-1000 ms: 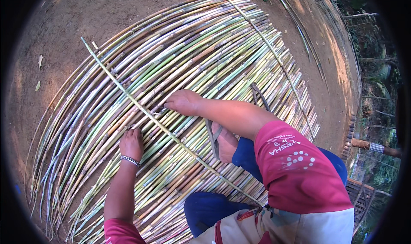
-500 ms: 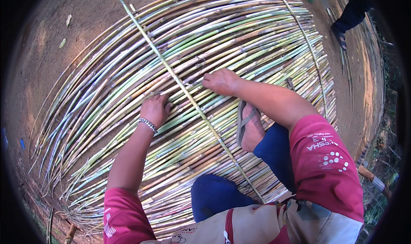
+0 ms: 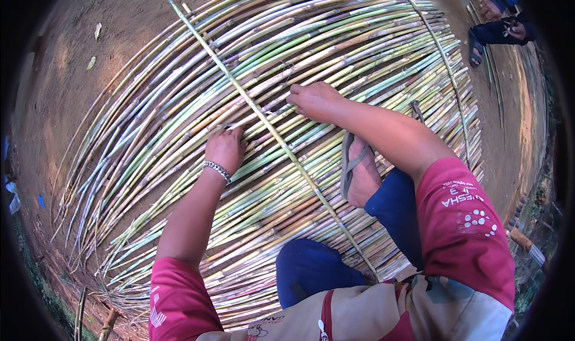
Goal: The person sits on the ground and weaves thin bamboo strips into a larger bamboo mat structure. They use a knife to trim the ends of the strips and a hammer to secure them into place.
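Note:
Many thin jointed bamboo canes (image 3: 197,101), green, yellow and brown, lie side by side on the ground. Across them runs one longer crosspiece cane (image 3: 257,111). Left of this crosspiece, my left hand (image 3: 226,149), with a chain bracelet on its wrist, bends its fingers over a cane among the others. On the crosspiece's right side my right hand (image 3: 315,101) is closed low over the canes. Whatever lies between its fingertips is too small to make out. A dark thin loop of tie (image 3: 287,70) sits on the canes just beyond my right hand.
A second crosspiece (image 3: 446,65) spans the canes at the right. My sandalled foot (image 3: 362,173) rests on the canes near my right forearm. Another person's leg and sandal (image 3: 477,49) are at the far right. Brown soil (image 3: 78,95) borders the canes on the left.
The view has shifted slightly, so the canes sit a little further right. My left hand has turned a little, its fingers pointing further away. More of the other person, including a hand, now shows.

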Demonstrator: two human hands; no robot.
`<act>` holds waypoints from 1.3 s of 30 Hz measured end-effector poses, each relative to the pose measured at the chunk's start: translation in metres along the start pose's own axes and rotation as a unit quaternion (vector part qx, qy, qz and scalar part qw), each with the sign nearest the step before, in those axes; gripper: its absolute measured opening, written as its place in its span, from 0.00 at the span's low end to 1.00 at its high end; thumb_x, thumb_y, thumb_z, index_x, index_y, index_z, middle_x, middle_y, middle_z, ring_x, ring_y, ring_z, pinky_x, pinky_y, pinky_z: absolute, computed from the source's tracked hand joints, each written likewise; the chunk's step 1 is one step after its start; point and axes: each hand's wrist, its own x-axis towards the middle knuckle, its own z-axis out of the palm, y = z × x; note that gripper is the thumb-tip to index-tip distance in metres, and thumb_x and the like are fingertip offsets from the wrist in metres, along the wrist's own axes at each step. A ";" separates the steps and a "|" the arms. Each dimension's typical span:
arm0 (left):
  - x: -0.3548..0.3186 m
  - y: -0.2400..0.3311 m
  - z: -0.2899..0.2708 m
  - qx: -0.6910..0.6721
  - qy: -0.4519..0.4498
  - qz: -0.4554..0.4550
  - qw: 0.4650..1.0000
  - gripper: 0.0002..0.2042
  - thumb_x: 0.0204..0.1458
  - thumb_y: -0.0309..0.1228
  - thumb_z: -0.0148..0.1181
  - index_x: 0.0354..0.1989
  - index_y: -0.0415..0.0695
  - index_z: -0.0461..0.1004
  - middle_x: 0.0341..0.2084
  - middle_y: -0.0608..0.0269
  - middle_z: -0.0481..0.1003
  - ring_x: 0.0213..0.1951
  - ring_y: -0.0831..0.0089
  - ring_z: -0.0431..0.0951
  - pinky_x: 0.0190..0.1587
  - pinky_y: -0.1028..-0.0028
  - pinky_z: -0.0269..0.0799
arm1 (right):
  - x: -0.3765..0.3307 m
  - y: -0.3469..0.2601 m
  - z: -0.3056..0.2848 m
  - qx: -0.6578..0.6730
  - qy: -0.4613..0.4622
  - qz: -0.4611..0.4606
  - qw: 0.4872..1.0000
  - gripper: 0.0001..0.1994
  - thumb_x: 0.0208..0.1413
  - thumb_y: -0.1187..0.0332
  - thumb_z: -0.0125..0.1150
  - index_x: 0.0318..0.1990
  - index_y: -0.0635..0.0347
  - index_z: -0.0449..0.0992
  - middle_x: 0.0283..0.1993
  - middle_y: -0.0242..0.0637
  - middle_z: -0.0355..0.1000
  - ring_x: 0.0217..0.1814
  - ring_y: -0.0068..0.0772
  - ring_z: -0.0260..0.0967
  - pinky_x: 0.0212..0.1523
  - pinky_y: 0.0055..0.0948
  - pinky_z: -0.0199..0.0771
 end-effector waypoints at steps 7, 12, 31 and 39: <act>-0.009 0.010 0.010 -0.052 0.020 -0.050 0.997 0.18 0.54 0.32 0.66 0.53 0.45 0.75 0.46 0.48 0.80 0.46 0.48 0.82 0.50 0.53 0.77 | 0.017 -0.010 -0.005 0.034 -0.060 0.050 0.996 0.13 0.61 0.67 0.52 0.44 0.55 0.84 0.47 0.46 0.82 0.53 0.54 0.79 0.54 0.48 0.78; 0.008 0.009 -0.008 -0.038 -0.089 -0.049 0.994 0.18 0.55 0.34 0.66 0.54 0.45 0.75 0.42 0.44 0.82 0.46 0.46 0.82 0.49 0.51 0.77 | 0.033 -0.007 -0.006 0.012 -0.143 0.057 0.988 0.14 0.62 0.70 0.54 0.50 0.53 0.84 0.51 0.43 0.81 0.56 0.51 0.78 0.55 0.46 0.78; 0.010 -0.008 -0.001 -0.126 0.000 -0.044 0.991 0.09 0.53 0.32 0.66 0.41 0.44 0.84 0.38 0.47 0.83 0.40 0.47 0.83 0.47 0.54 0.79 | 0.010 0.002 0.025 0.163 0.012 0.117 0.980 0.14 0.54 0.63 0.70 0.49 0.47 0.85 0.47 0.40 0.80 0.49 0.47 0.78 0.48 0.42 0.78; -0.022 -0.002 0.035 -0.048 0.208 0.009 0.977 0.10 0.54 0.27 0.62 0.44 0.49 0.84 0.46 0.63 0.83 0.42 0.59 0.83 0.48 0.60 0.76 | -0.022 -0.041 0.036 0.002 -0.052 0.109 0.993 0.35 0.54 0.78 0.55 0.72 0.39 0.68 0.83 0.39 0.49 0.36 0.40 0.83 0.35 0.41 0.84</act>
